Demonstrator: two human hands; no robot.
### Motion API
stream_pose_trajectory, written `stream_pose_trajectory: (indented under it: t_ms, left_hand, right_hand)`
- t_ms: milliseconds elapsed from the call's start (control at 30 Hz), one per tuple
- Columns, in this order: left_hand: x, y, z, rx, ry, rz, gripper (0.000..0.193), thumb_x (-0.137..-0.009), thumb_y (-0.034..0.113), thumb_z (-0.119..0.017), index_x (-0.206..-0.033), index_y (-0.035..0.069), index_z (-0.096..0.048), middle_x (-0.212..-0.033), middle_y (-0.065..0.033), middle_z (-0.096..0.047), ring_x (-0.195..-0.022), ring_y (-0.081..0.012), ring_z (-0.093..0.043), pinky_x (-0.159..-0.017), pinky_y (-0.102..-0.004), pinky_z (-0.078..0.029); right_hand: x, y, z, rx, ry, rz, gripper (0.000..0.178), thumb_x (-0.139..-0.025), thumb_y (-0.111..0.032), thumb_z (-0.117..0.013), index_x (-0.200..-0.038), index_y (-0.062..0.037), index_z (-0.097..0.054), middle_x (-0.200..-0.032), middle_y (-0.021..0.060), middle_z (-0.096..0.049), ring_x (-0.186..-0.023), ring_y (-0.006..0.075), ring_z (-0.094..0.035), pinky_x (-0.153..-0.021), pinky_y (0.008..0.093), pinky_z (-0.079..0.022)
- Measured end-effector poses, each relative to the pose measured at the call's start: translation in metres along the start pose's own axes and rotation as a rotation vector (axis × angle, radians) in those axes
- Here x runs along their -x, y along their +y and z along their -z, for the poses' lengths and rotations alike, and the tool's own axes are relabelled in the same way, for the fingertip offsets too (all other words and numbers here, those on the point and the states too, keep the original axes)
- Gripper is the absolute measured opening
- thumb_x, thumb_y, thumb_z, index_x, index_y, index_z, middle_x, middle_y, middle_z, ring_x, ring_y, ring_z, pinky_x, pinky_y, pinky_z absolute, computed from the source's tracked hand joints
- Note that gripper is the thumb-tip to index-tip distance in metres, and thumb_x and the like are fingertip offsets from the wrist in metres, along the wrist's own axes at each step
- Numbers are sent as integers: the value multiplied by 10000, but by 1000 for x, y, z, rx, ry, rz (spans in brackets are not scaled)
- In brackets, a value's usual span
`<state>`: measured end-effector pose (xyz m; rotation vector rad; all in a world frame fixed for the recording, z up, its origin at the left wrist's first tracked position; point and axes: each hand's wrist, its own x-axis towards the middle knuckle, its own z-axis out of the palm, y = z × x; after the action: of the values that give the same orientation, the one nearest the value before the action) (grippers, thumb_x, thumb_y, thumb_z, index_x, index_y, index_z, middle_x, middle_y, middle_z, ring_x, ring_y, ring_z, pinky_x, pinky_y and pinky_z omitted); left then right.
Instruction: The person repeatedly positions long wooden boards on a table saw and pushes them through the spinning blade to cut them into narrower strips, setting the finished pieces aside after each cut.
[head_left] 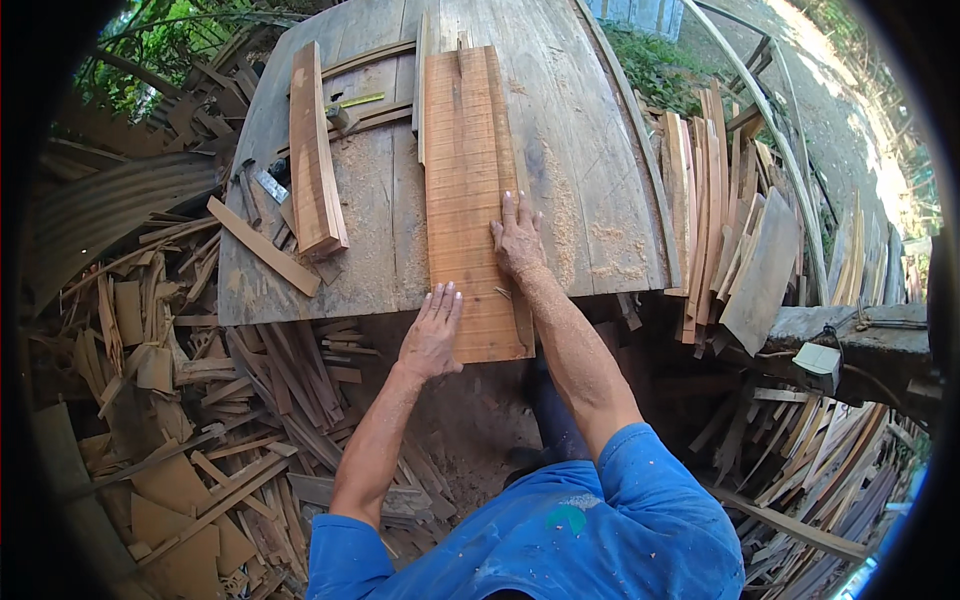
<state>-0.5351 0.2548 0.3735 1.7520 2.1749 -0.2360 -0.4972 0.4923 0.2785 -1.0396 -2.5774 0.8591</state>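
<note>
A wide reddish-brown wooden board (463, 190) lies lengthwise on the grey plank worktable (385, 215), its near end jutting past the table's front edge. My left hand (432, 335) rests at the board's near left edge, fingers stretched out over the top face. Farther up, my right hand (520, 235) lies at the right edge with fingers extended and a little spread; its thumb side faces the board. A narrow wooden strip (421, 90) runs along the board's far left side. Sawdust (560, 215) coats the table to the right and clings to my forearms.
A thick wooden beam (312, 155) lies left on the table, near a yellow measuring strip (361, 100). A short slat (263, 247) overhangs the left front corner. Offcuts (190, 480) heap at left; upright boards (705, 200) lean at right beside a white box (818, 362).
</note>
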Motion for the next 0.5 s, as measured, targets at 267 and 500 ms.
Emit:
stream_pose_trajectory:
  t_ms: [267, 500]
  left_hand:
    - [-14, -6, -1, 1, 12, -8, 1358, -494, 478, -926, -1522, -103, -254, -1618, -288, -227, -1532, -407, -187, -1270, -455, -175]
    - [-20, -15, 3, -2, 22, 2, 1358, -493, 459, -934, -1521, -106, -249, -1613, -294, -233, -1529, -407, -195, -1269, -451, -185]
  right_hand:
    - [-15, 11, -6, 39, 8, 26, 674, -1024, -356, -477, -1588, -64, -249, -1608, 277, -235, -1491, 418, -270, -1221, 570, -206]
    - [-26, 0, -1, -14, -21, 12, 655, -1044, -361, -436, -1585, -48, -238, -1619, 268, -212, -1507, 406, -228, -1214, 572, -207]
